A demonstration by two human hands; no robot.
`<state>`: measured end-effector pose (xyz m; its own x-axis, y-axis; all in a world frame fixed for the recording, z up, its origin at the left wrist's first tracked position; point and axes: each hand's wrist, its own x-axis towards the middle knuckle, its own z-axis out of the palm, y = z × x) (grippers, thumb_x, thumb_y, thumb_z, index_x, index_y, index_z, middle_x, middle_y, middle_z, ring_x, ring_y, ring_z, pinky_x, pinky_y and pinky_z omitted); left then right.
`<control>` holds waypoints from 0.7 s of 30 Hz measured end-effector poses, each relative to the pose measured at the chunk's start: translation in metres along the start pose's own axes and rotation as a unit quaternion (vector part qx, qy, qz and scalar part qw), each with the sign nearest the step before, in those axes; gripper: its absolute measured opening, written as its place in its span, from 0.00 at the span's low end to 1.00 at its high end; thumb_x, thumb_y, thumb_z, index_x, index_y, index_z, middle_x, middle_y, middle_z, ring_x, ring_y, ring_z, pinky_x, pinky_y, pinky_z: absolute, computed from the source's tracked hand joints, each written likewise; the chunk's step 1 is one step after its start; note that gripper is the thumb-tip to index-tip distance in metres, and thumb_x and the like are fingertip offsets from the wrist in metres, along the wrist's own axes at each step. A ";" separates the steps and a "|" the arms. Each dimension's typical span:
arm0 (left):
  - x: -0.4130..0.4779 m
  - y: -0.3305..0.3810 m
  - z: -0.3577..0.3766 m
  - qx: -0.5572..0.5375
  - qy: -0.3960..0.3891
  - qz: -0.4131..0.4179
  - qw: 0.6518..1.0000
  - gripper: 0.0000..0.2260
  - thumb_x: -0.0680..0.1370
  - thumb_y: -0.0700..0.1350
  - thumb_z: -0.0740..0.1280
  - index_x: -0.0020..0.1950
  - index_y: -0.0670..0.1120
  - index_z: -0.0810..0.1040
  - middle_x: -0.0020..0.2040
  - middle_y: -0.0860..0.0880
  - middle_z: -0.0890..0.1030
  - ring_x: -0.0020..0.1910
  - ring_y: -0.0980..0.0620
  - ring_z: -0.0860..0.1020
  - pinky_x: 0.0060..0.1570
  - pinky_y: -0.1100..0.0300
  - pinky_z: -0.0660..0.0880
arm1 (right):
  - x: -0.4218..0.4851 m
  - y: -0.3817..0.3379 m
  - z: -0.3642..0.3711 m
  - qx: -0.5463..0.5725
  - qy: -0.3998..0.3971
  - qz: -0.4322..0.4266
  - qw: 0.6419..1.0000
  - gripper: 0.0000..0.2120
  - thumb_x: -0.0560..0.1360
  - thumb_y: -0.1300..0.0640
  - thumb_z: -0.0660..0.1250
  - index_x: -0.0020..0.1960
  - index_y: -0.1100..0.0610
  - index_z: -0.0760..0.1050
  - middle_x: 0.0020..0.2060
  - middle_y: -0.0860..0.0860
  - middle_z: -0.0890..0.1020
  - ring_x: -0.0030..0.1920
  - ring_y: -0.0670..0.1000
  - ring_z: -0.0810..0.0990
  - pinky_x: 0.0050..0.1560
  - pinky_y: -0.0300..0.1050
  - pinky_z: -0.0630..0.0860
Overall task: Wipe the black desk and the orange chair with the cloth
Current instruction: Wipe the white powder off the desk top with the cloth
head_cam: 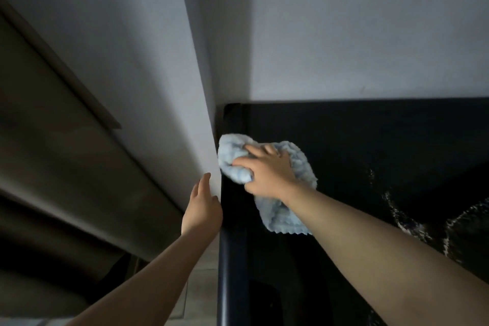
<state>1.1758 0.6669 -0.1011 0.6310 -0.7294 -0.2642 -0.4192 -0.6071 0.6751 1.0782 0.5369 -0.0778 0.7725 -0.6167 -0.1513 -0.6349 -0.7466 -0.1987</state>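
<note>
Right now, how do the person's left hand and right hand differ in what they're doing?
The right hand lies on the crumpled light blue cloth, fingers curled into it, pressing it onto the black desk; the left hand holds nothing. The right hand's fingers bend over the fabric; the left hand's fingers are straight, against the pale wall beside the desk's left edge. Both are bare and reach forward near the same corner.

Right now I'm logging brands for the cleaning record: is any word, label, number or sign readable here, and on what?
None: no readable text in the head view.
cloth: no tag or label showing.
black desk: only wet streaks, no lettering.
wall: bare.
</note>
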 end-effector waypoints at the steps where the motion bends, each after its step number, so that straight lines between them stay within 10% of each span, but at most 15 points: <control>1: -0.001 -0.001 -0.002 -0.011 0.002 0.000 1.000 0.24 0.80 0.38 0.55 0.76 0.49 0.57 0.75 0.47 0.62 0.71 0.46 0.65 0.63 0.56 0.65 | -0.015 -0.005 0.001 0.006 -0.007 -0.017 1.000 0.24 0.71 0.53 0.63 0.66 0.38 0.67 0.72 0.43 0.60 0.69 0.56 0.59 0.67 0.62 0.58; 7: -0.022 -0.012 -0.001 -0.066 -0.024 0.012 0.997 0.24 0.78 0.36 0.56 0.74 0.50 0.63 0.68 0.47 0.72 0.66 0.47 0.71 0.60 0.58 0.68 | -0.090 -0.003 0.016 0.121 -0.015 -0.155 0.980 0.18 0.66 0.49 0.55 0.50 0.45 0.79 0.55 0.43 0.79 0.56 0.56 0.74 0.58 0.57 0.68; 13: -0.047 -0.026 0.001 -0.116 -0.017 0.002 0.993 0.20 0.80 0.38 0.54 0.71 0.49 0.66 0.67 0.48 0.73 0.64 0.48 0.73 0.60 0.58 0.70 | -0.065 -0.009 0.000 0.036 -0.014 0.083 0.996 0.25 0.74 0.51 0.58 0.68 0.33 0.62 0.73 0.41 0.59 0.70 0.57 0.61 0.66 0.61 0.59; 21: -0.096 -0.037 -0.016 -0.109 -0.011 0.020 0.994 0.18 0.81 0.41 0.55 0.70 0.49 0.67 0.59 0.51 0.76 0.53 0.53 0.73 0.51 0.62 0.65 | -0.137 -0.050 0.034 0.052 0.002 0.038 0.998 0.22 0.71 0.54 0.61 0.62 0.36 0.69 0.65 0.34 0.69 0.69 0.51 0.61 0.62 0.59 0.65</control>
<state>1.1412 0.7647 -0.0897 0.6009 -0.7598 -0.2482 -0.2907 -0.4970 0.8176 1.0043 0.6674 -0.0799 0.7219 -0.6716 -0.1668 -0.6872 -0.6674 -0.2871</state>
